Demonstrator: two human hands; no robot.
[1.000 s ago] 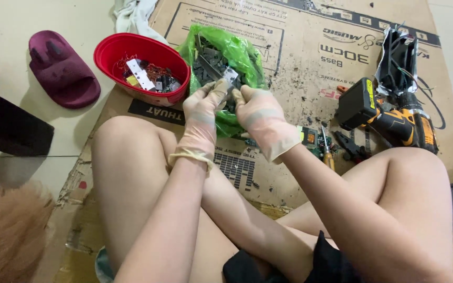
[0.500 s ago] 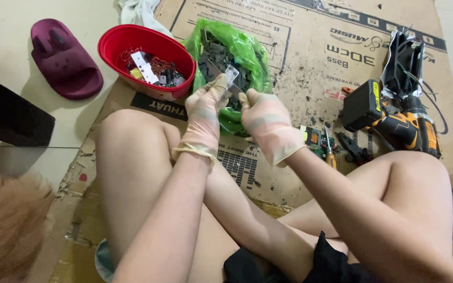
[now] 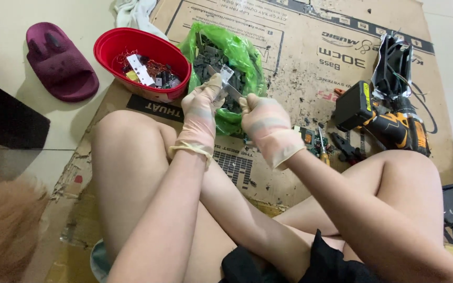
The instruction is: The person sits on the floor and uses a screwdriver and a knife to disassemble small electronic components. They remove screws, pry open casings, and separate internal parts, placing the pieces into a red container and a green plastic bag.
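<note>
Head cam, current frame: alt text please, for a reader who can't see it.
Two hands in thin pale gloves, left hand and right hand, grip a small flat metal piece over an open green plastic bag of dark parts, beside a round red plastic bowl on flattened brown cardboard.

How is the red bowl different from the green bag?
The red bowl is stiff and round; the green bag is soft and crinkly. The red bowl holds coppery wire and small bits; the green bag holds dark parts. Both sit open on the cardboard, above the gloved hands.
</note>
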